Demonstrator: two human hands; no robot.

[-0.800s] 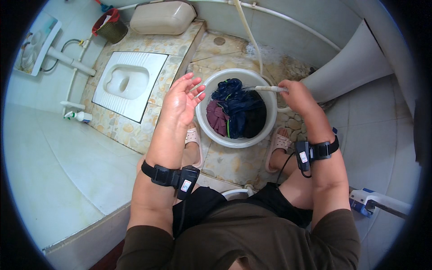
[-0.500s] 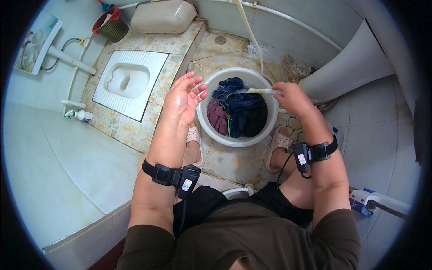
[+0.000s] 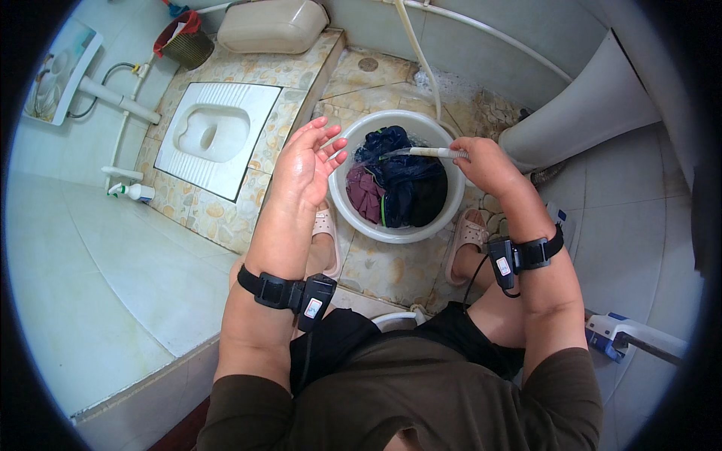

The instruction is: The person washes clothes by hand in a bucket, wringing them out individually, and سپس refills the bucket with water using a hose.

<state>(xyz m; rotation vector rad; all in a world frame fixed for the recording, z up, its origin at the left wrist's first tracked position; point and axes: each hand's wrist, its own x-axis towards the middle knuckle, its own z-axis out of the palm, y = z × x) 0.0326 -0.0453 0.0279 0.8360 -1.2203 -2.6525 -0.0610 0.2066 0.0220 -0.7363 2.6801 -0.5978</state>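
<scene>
A round white basin stands on the floor between my feet. In it lie wet dark blue clothes, and a purple cloth sits at their left. My right hand is closed on the end of a whitish hose over the basin's right rim. Water runs from the hose leftward onto the clothes. At the basin's left, my left hand is raised palm up with fingers apart, wet and holding nothing. Black straps with small devices circle both forearms.
A white squat toilet is set in the raised tiled step at left. Behind it are a waste bin and a beige tank. A spray bottle lies by the left wall. A white pedestal stands at right.
My right hand has shifted slightly left with the hose, and the water now lands a little further left on the clothes. My left hand has barely moved.
</scene>
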